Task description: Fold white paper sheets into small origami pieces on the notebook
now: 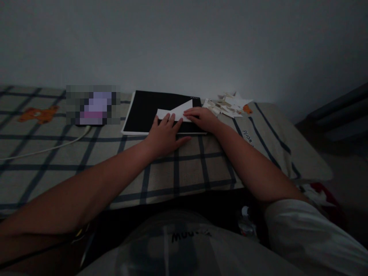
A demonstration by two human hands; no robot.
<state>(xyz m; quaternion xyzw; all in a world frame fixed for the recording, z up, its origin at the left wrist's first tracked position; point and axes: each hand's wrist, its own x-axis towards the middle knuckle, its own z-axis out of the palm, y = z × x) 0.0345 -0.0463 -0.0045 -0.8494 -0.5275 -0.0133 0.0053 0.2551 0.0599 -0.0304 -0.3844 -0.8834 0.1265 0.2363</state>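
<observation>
A folded piece of white paper [182, 108] lies on a black-covered notebook [143, 111], its right part rising to a point. My left hand [165, 134] rests flat with its fingers spread, the fingertips on the paper's lower left edge and the thumb stretched to the right. On the paper's right end lie the fingers of my right hand [202, 118], stretched out and close together, pressing it from above. Neither hand is wrapped around anything. The undersides of the fingers are hidden.
A phone [96, 107], blurred out, lies to the left with a white cable [57, 147]. Further left is an orange cut-out shape [38, 114]. Paper scraps [227, 105] are heaped right of the notebook. A checked cloth [186, 168] covers the table; a bottle [246, 222] stands below its edge.
</observation>
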